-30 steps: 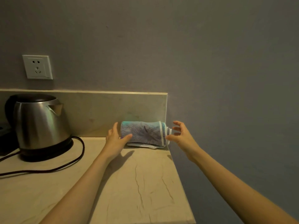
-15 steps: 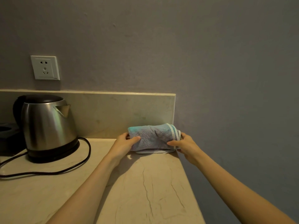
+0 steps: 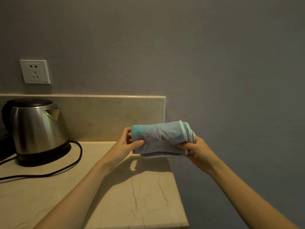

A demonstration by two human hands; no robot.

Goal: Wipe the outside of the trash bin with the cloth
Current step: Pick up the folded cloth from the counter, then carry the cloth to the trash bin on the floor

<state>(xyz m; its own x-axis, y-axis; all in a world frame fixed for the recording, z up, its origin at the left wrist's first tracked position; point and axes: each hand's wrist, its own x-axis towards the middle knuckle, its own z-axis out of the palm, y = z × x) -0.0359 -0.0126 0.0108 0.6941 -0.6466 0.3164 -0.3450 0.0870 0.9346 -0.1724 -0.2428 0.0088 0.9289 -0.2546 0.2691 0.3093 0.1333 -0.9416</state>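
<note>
A folded blue-grey cloth (image 3: pixel 160 138) with a pale trim is held in the air above the back right corner of the counter. My left hand (image 3: pixel 127 144) grips its left end, thumb on the front. My right hand (image 3: pixel 196 148) grips its right end from below and beside. The cloth's shadow falls on the counter under it. No trash bin is in view.
A steel electric kettle (image 3: pixel 38 129) stands on its base at the left, its black cord (image 3: pixel 54 169) looping across the beige stone counter (image 3: pixel 132 195). A wall socket (image 3: pixel 35 71) sits above the backsplash (image 3: pixel 102 116). The counter ends at the right, beside a grey wall.
Both hands closed on the cloth's ends and lifted it off the counter, up and toward me.
</note>
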